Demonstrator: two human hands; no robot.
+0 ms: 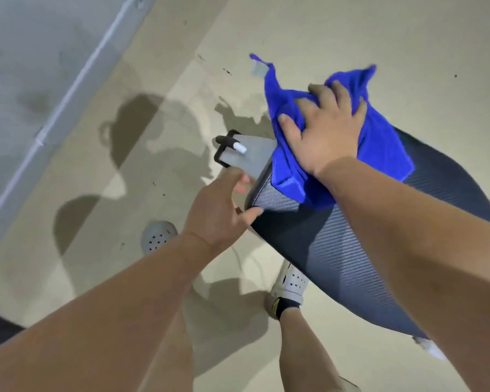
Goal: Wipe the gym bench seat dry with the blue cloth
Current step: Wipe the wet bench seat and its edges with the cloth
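Head view: two bare forearms reach forward from the bottom edge. Below them stand a grey perforated shoe [157,236] and a white shoe [292,281] on the floor [351,29]. The left grip [218,205] clasps the near corner of the desk [337,258], here the dark ribbed pad of the gym bench seat. Its thumb lies on the top surface and its fingers curl round the end face. The desk runs slantwise from that corner toward the lower right.

Farther along, the right grip [323,128] lies palm down on the blue cloth [379,142]. Its fingers are spread and bent into the bunched folds, clutching it against the pad. The blue cloth lies on the upper end of the desk, one corner hanging over the end face and two corners lifted beyond the fingertips.

Just beside that end, a grey plate [252,154] juts out, carrying a black handle [224,145] with a white tip. Shadows fall across the floor, and a pale skirting strip [82,72] runs diagonally along the wall at the far left.
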